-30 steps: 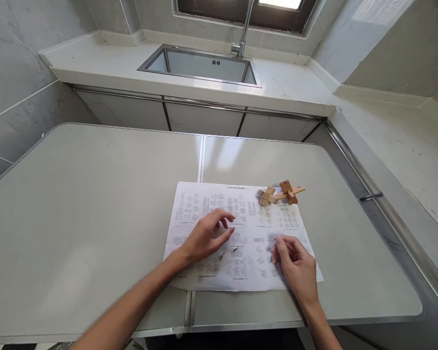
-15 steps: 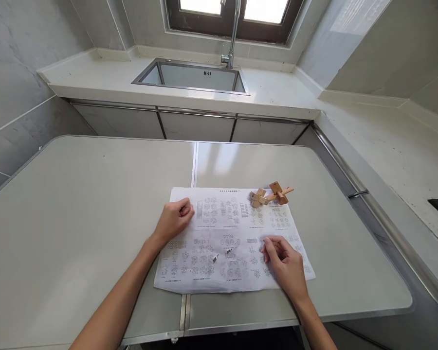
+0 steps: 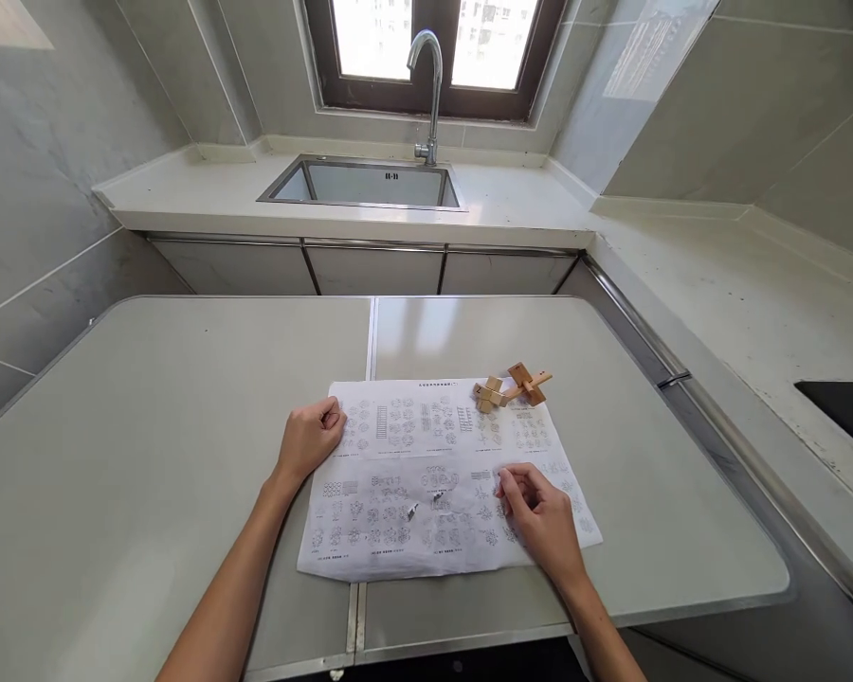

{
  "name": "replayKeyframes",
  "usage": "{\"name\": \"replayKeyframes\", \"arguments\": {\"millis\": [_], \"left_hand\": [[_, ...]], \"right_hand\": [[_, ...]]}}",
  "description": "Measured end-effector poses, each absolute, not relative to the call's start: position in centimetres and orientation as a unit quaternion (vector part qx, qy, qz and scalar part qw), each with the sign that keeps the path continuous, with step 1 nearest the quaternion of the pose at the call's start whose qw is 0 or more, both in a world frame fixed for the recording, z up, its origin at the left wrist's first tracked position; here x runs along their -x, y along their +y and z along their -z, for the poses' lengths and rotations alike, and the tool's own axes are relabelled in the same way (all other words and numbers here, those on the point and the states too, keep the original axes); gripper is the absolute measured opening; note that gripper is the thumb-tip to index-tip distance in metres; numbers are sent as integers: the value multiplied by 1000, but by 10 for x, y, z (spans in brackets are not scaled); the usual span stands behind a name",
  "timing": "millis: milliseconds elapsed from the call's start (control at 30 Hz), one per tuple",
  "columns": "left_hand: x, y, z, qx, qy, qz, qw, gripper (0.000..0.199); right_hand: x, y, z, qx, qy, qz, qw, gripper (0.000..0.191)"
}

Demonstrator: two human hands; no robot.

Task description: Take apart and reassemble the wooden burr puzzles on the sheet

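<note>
A large white sheet of paper (image 3: 398, 450), printed with rows of small line diagrams and text, lies on the folding table (image 3: 220, 426). My left hand (image 3: 311, 436) rests at its upper left edge, curled into a loose fist. Over the sheet's right part lies my right hand (image 3: 540, 511), fingers bent in and thumb near the index finger, with nothing visible in it. Wooden interlocking puzzle pieces sit on the far right corner of the sheet: a pale notched cluster (image 3: 490, 393) and a browner crossed assembly (image 3: 528, 384) touching or close beside it.
Two small torn-looking spots (image 3: 412, 511) mark the sheet's lower middle. A metal seam (image 3: 372, 341) divides the tabletop. Beyond the table stand a counter (image 3: 512, 199), a sink (image 3: 370, 180) and a faucet (image 3: 432, 104). Another counter (image 3: 739, 284) runs along the right.
My view has tilted up, showing more of the window and faucet. The left fist has shifted left to the paper's edge. My right hand stays in nearly the same place on the sheet.
</note>
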State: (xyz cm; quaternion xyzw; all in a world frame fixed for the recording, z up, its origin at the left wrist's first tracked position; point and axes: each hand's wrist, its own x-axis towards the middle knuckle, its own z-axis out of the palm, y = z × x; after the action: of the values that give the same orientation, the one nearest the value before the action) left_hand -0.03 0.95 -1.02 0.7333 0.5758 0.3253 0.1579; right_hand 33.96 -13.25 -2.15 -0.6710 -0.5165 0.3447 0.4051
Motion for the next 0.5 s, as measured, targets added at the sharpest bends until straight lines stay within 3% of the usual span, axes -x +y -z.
{"name": "replayKeyframes", "arguments": {"millis": [500], "left_hand": [[2, 7, 7, -715, 602, -320, 154, 32]], "right_hand": [[-339, -130, 19, 668, -528, -338, 401, 42]]}}
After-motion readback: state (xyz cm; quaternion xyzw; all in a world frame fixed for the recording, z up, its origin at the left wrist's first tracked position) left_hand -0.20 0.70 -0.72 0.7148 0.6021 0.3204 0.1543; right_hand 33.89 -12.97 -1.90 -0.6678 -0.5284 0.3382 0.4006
